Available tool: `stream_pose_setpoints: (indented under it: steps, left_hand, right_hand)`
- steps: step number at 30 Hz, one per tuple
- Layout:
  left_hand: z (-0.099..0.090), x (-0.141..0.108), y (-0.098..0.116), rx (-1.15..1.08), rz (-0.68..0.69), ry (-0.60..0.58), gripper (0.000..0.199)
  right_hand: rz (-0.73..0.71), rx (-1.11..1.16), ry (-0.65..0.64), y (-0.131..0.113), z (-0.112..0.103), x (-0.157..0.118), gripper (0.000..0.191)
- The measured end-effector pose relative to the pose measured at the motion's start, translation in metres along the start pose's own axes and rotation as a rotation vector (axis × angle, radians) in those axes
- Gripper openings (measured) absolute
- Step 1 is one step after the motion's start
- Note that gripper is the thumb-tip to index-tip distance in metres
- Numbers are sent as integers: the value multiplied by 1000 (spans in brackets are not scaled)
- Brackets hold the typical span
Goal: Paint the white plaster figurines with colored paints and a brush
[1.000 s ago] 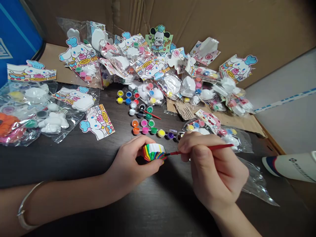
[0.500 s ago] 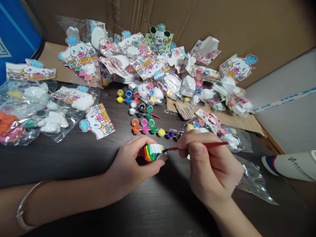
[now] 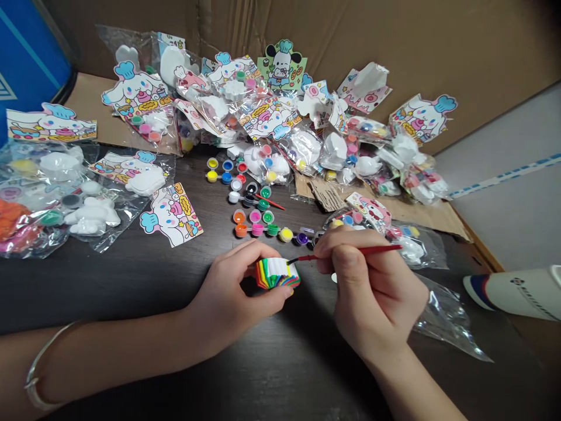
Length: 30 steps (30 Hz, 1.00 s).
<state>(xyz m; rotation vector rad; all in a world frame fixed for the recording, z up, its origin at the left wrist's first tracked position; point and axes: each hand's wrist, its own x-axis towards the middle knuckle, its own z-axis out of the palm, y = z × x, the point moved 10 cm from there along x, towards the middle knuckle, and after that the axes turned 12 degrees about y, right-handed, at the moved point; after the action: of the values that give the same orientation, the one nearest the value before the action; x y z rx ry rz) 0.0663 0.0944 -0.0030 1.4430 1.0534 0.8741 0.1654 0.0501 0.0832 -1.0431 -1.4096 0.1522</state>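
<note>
Between the thumb and fingers of my left hand (image 3: 239, 292) is a small ridged figurine (image 3: 277, 268), painted in rainbow stripes with a white patch on its upper face. A yellow stripe shows at the right of that patch. My right hand (image 3: 372, 286) is closed around a thin red paintbrush (image 3: 357, 252), whose dark tip touches the figurine near the yellow stripe. Just beyond my hands lie open paint pots (image 3: 256, 230) in orange, pink, green, yellow and purple. The figurine's underside and left end are hidden by my fingers.
More open paint pots (image 3: 227, 179) and a second red brush (image 3: 270, 202) lie farther back. Clear bags of white figurines (image 3: 307, 146) pile along the cardboard wall. More bags (image 3: 94, 216) lie left, with a printed card (image 3: 173, 216). A paper cup (image 3: 512, 295) lies at right.
The brush tip has shifted slightly up and left on the figurine, and my right hand with it. The yellow stripe by the white patch now shows more clearly.
</note>
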Motion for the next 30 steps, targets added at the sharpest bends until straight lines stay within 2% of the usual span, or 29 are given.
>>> stream_pose_setpoints:
  steps: [8,13,20,30]
  left_hand:
    - [1,-2,5,-4,41,-8,10]
    - [0,-1,5,6,45,-3,10]
    - [-1,-2,6,15,63,0,10]
    - [1,-1,6,34,81,-8,10]
  right_hand:
    - [18,-31,18,3,-1,2,18]
    - [31,101,66,0,-7,0,17]
    - [17,184,28,-4,-4,-2,17]
    - [-23,98,-6,-6,-2,-1,20]
